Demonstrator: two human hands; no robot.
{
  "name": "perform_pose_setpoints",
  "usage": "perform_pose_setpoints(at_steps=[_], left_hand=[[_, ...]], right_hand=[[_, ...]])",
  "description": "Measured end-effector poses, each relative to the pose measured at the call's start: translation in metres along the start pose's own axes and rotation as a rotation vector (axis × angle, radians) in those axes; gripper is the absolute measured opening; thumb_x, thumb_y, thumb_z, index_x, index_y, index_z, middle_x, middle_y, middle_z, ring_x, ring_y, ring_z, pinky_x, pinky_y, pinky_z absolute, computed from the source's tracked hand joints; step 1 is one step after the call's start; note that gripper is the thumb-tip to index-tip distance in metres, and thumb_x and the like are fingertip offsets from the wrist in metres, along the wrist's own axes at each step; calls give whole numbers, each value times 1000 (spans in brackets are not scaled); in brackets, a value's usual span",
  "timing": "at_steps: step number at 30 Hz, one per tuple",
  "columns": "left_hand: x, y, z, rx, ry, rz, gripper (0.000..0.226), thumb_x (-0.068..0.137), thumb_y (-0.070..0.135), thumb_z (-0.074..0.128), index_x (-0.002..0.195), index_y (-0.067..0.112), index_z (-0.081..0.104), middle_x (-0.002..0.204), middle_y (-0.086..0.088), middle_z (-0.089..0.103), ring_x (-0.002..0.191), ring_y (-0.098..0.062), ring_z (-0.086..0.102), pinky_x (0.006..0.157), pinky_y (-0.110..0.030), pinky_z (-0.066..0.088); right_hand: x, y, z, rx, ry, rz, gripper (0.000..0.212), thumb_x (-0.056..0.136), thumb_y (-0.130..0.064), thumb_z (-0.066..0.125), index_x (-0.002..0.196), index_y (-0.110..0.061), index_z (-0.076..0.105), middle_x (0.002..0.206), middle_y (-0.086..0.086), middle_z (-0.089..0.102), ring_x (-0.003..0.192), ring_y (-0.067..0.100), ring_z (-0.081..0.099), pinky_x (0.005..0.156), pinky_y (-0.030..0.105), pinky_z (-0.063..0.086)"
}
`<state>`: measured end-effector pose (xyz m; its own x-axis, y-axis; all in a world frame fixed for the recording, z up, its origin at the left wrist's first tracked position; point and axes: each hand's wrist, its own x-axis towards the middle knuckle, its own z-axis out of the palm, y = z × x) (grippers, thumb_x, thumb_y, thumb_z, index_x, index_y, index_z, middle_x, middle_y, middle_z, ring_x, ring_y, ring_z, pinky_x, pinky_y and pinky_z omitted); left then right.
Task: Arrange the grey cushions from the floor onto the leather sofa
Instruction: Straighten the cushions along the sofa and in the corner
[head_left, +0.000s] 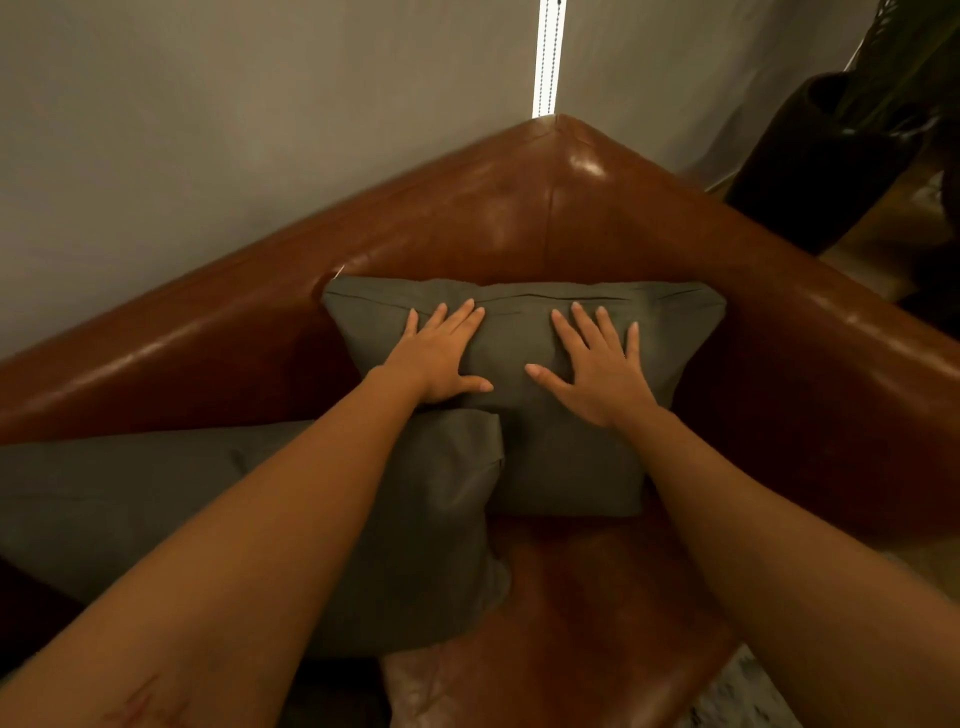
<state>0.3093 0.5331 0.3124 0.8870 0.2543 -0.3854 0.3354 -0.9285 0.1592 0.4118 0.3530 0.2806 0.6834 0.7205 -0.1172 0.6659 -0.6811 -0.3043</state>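
Just 1 view exists, from a wide-angle camera worn on the person's head. It faces forward and steeply down into the inner corner of the glossy brown leather sofa (550, 208), near enough that the sofa spans the frame's whole width. The flat grey surface (208, 130) behind it fills the top.

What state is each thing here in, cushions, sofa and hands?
Sofa: holding both cushions.
Corner cushion: propped in the sofa corner.
Second cushion: on the seat, to its left.
Left hand: flat, pressing the corner cushion.
Right hand: flat, pressing it too.
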Motion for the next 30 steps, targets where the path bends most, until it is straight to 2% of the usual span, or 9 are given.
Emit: perform_pose_setpoints(at_steps=[5,8,10,13,15,17,20,26,30], left_hand=[[-20,-8,0,-111,200,-204,129,69,59,71,147,21,-24,152,-8,-36,141,-36,-28,110,-55,-17],[-30,-24,10,7,207,-216,143,60,61,77,139,24,-36,147,-12,-43,136,-43,-34,106,-62,-18],[-24,-33,14,141,249,-62,143,60,60,78,134,27,-41,147,-13,-43,135,-42,-34,106,-64,-17],[-11,-36,17,417,357,312,148,52,53,84,144,26,-28,156,-11,-20,139,-42,-16,106,-62,-7],[-4,-41,21,574,416,486,141,51,50,85,150,24,-12,157,-15,0,141,-41,0,110,-62,2],[4,-52,30,655,464,588,126,63,45,80,151,26,-8,160,-12,-5,143,-37,-5,114,-58,-3],[15,-67,45,697,509,616,101,79,36,66,151,27,-5,160,-5,-17,145,-34,-18,115,-51,-9],[46,-70,44,749,539,565,101,66,37,80,146,21,22,152,-9,35,137,-38,34,116,-50,6],[54,-67,46,764,527,520,109,59,43,84,148,23,24,152,-6,27,134,-36,40,109,-50,22]], right_hand=[[-43,23,18,250,533,48,97,81,-63,53,154,-15,8,161,15,4,148,34,-7,117,43,-11],[-76,26,64,-89,426,-245,108,74,-64,61,154,-27,-1,161,8,-14,148,33,-12,117,47,-13],[-79,21,90,-271,341,-385,120,66,-65,71,153,-30,-4,161,4,-17,147,36,2,113,54,-5],[-59,4,105,-291,388,-333,120,67,-65,68,152,-30,-8,162,6,-5,140,36,18,114,55,-6],[-41,0,103,-286,413,-286,106,73,-65,52,152,-29,-9,158,8,12,140,34,18,114,53,-10],[-24,1,102,-299,396,-270,99,75,-66,41,152,-28,-9,156,8,15,142,34,15,114,53,-11],[-2,7,104,-323,372,-260,98,74,-69,32,152,-27,-11,157,8,13,143,33,12,114,53,-11],[28,7,108,-359,284,-244,113,64,-77,56,153,-25,10,159,10,16,144,33,12,115,51,-10],[32,2,106,-374,249,-199,119,55,-75,67,149,-23,19,156,11,27,143,32,14,114,51,-8]])
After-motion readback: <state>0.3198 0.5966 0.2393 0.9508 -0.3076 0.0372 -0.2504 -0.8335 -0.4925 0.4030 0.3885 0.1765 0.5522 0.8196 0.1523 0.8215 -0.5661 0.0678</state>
